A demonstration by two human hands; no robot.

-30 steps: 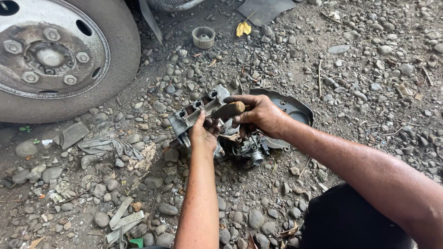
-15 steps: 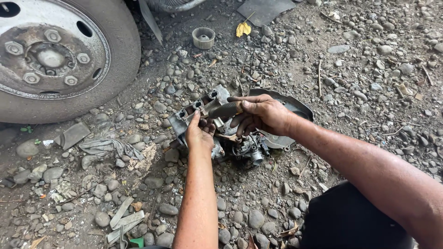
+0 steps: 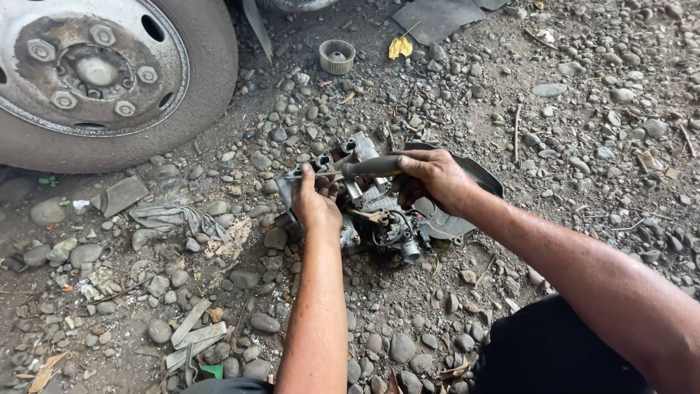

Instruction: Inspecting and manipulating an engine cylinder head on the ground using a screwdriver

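Two hands work over one greasy metal engine part point(image 3: 368, 211) that lies on the gravel ground point(image 3: 510, 109). Your right hand point(image 3: 430, 179) has its fingers wrapped fully round the dark handle of a tool point(image 3: 364, 168), which lies level and points to your left, its thin metal end reaching across the top of the part. Your left hand point(image 3: 315, 201) meets that thin end: thumb and fingers are pinched together on or at the shaft, just above the part's upper left corner; whether they also grip the part itself I cannot tell. The part sits between your two hands, partly hidden by them, with small brass-coloured fittings and a short round spout showing on its near side.

Behind the part, touching or just beside it, lies a dark curved cover point(image 3: 474, 175). To your left, a crumpled grey rag point(image 3: 171, 219) rests on the stones near a flat grey scrap point(image 3: 120, 195). Farther out, a truck wheel point(image 3: 102, 76) with large lug nuts fills the upper left. Well beyond the part sit a small ribbed ring point(image 3: 337, 56) and a yellow leaf point(image 3: 399, 47).
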